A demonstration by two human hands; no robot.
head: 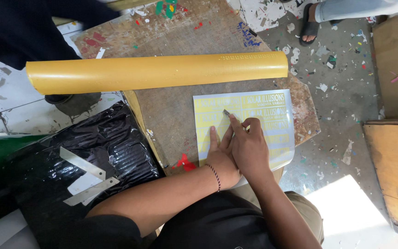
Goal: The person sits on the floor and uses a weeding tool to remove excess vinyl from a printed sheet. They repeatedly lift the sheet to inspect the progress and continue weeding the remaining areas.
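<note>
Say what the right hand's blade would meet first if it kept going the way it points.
The right hand points its small blade up the yellow sticker sheet; past the sheet's far edge, probably bare board, then the yellow roll.

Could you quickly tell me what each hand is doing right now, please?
Left hand: open, flat on the yellow sticker sheet.
Right hand: fingers closed on a small cutting blade.

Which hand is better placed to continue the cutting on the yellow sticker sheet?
The right hand, probably. It holds the small blade with its tip on the sticker sheet. The left hand lies flat, pressing the sheet down.
</note>
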